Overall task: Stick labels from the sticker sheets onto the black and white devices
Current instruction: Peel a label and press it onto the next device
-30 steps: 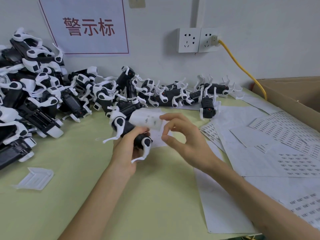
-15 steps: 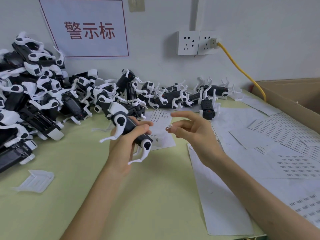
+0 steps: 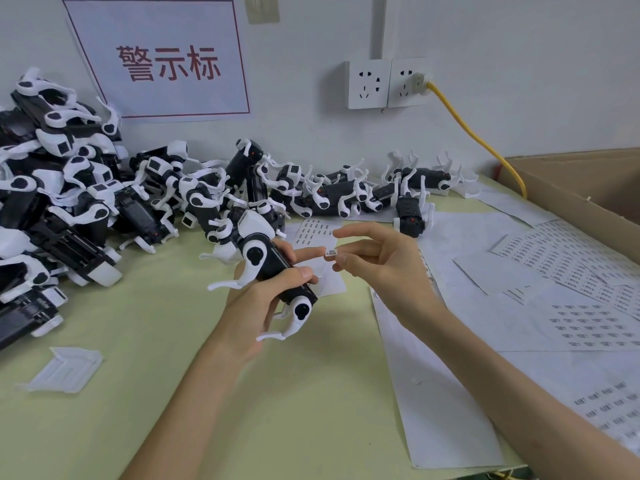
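Note:
My left hand [image 3: 258,299] grips a black and white device [image 3: 277,268] above the green table, with its white legs sticking out left and down. My right hand [image 3: 377,261] holds a small white label [image 3: 330,253] at its fingertips, just right of the device; the left index finger reaches toward the label. A small sticker sheet [image 3: 313,232] lies flat on the table behind both hands. Larger sticker sheets [image 3: 588,320] cover the right side of the table.
A big heap of the same devices [image 3: 69,202] fills the left and runs along the wall to a row [image 3: 346,195] at the middle. A cardboard box [image 3: 581,188] stands at the right, a yellow cable [image 3: 478,136] hangs from the socket, and a clear plastic tray [image 3: 65,368] lies front left.
The sticker sheet that the hands held a second ago now lies on the table. My right hand came away with one label and now holds it beside the device.

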